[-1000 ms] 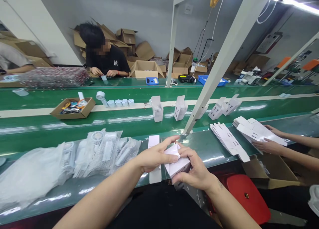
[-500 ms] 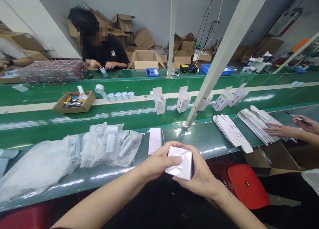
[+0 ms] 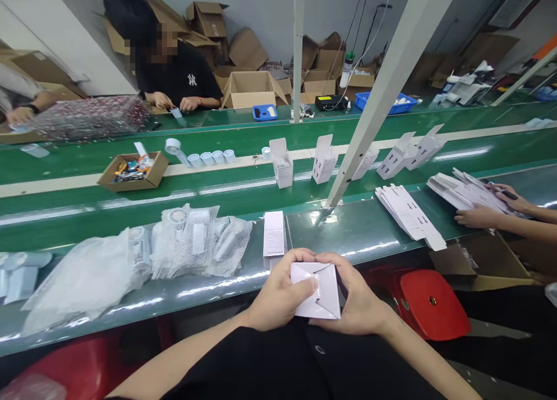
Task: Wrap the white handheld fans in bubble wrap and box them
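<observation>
Both of my hands are wrapped round a small white cardboard box, with its end of folded, interlocking flaps facing me. My left hand grips the left side and lays its thumb on the middle of the flaps. Around the right side and back curls my right hand. A printed white leaflet rests on the bench edge just beyond my left hand. To its left lie bubble-wrapped pale blue parts in clear bags.
Open white boxes stand along the green conveyor. Flattened white cartons lie right of the metal post. Another person's hands handle more cartons at far right. A red stool stands below. Across the belt sits a co-worker.
The box has tilted so its flap end shows more fully, with my left thumb still on it. At right, the other person's hands have shifted over the carton stack.
</observation>
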`<move>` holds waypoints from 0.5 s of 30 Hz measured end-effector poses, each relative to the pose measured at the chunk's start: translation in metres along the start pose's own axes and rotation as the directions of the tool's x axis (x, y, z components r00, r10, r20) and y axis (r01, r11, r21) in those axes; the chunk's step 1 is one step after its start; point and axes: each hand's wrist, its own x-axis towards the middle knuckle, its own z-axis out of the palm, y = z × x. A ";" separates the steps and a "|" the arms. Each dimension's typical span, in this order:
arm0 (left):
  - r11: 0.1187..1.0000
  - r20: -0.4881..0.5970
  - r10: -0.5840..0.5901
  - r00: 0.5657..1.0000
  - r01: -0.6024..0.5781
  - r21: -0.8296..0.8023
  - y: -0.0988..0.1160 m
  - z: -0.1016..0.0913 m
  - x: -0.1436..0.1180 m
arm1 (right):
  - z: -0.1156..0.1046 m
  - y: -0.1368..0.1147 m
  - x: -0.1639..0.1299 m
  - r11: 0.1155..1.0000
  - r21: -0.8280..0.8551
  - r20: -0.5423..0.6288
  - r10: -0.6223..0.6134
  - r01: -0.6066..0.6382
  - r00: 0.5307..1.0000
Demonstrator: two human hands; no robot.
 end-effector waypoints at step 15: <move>0.762 0.147 0.055 0.988 -0.137 0.634 -0.023 -0.034 0.075 | -0.046 0.087 0.028 0.914 0.301 -0.240 0.349 -0.272 0.906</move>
